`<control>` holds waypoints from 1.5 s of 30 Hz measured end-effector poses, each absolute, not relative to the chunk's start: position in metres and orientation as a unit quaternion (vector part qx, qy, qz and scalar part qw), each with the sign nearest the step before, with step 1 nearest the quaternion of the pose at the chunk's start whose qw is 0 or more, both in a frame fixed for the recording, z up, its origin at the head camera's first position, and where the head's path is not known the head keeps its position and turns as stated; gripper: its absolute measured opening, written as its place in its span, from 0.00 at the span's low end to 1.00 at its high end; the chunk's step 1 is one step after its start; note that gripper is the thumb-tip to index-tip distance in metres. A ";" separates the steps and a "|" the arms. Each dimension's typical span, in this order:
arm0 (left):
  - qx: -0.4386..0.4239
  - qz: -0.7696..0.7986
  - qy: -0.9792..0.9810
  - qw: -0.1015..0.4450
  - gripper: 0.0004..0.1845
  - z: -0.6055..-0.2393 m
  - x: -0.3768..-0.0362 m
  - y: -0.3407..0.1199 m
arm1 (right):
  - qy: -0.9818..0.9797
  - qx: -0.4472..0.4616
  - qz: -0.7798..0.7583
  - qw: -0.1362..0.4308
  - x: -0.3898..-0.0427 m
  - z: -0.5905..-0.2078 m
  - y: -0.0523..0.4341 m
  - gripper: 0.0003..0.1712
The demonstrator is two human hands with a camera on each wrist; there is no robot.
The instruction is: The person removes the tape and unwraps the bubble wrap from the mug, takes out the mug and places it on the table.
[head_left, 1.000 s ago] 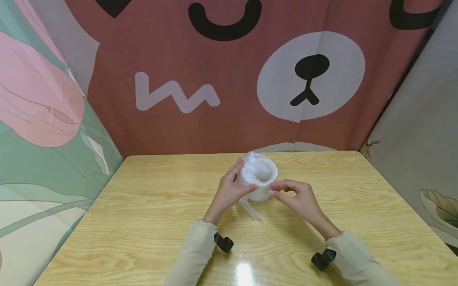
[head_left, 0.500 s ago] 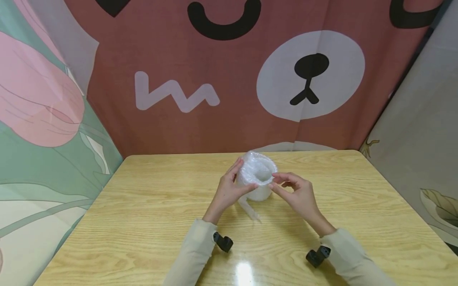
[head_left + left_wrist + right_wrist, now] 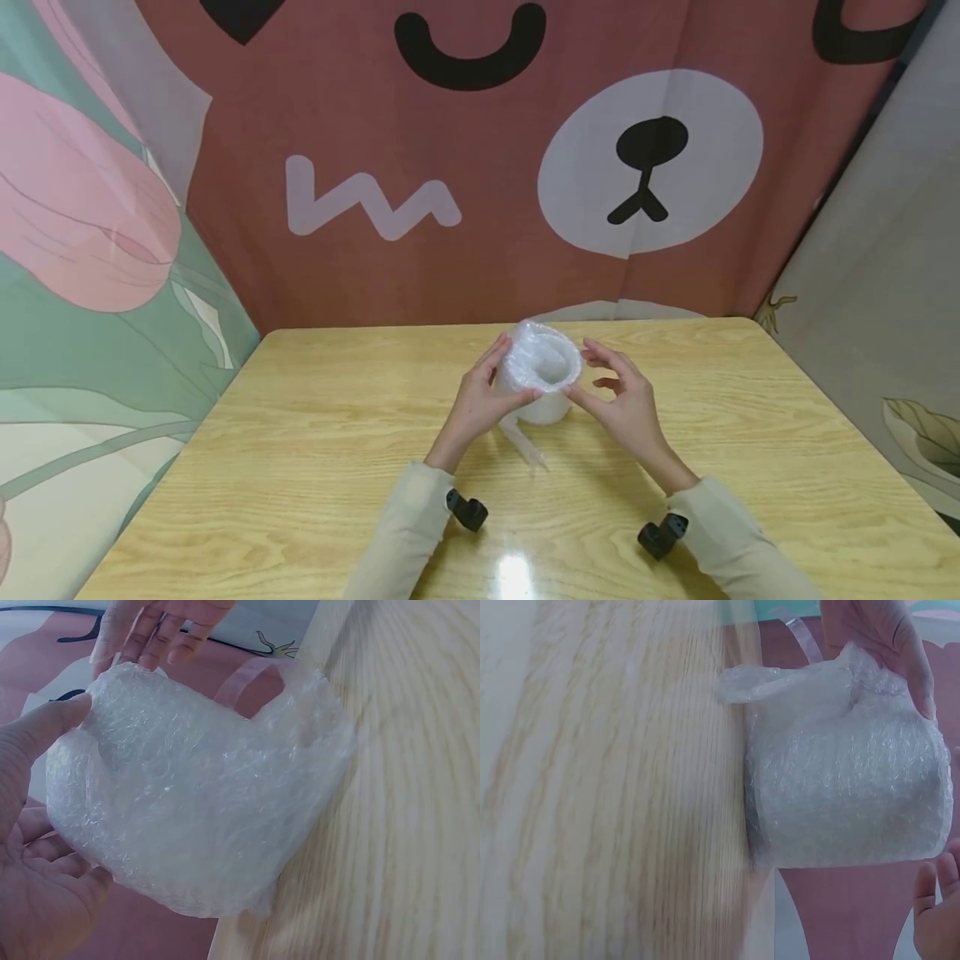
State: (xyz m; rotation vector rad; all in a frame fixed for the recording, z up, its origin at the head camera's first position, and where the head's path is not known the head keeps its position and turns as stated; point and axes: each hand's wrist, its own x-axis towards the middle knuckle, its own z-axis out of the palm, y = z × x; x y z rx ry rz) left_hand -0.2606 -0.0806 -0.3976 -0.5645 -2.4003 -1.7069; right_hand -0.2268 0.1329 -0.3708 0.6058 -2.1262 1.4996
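A roll of bubble wrap (image 3: 547, 408) stands on the table, its round hollow facing up. Its loose end (image 3: 523, 442) trails onto the wood at the front left. My left hand (image 3: 480, 396) grips the roll's left side, thumb in front and fingers around the back. At the right rim is my right hand (image 3: 626, 404), thumb tip by the near edge and fingers spread, loosely bent, beside the far edge. The right wrist view has the right fingers (image 3: 925, 885) just off the wrap (image 3: 847, 787). Whether the right thumb touches it, I cannot tell.
The light wooden table (image 3: 315, 467) ends at a back edge close behind the roll. A printed reddish curtain (image 3: 420, 275) hangs behind, with patterned cloths (image 3: 870, 333) at both sides. A small black camera (image 3: 467, 510) sits on each wrist.
My right fingers have moved up from pinching near the front rim and spread along the right edge; the thumb stays near the front. My left hand and the roll have hardly moved.
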 end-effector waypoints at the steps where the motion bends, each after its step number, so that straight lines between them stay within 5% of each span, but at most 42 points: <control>1: -0.188 -0.567 -0.799 0.071 0.47 -0.398 -0.261 -0.081 | -0.779 0.216 0.543 0.226 -0.226 -0.370 0.133 0.37; 27: -0.210 -0.483 -0.848 0.061 0.54 -0.397 -0.247 -0.101 | -0.793 0.212 0.549 0.160 -0.255 -0.407 0.144 0.45; 45: -0.199 -0.515 -0.831 0.071 0.41 -0.399 -0.233 -0.107 | -0.789 0.181 0.569 0.144 -0.254 -0.404 0.135 0.45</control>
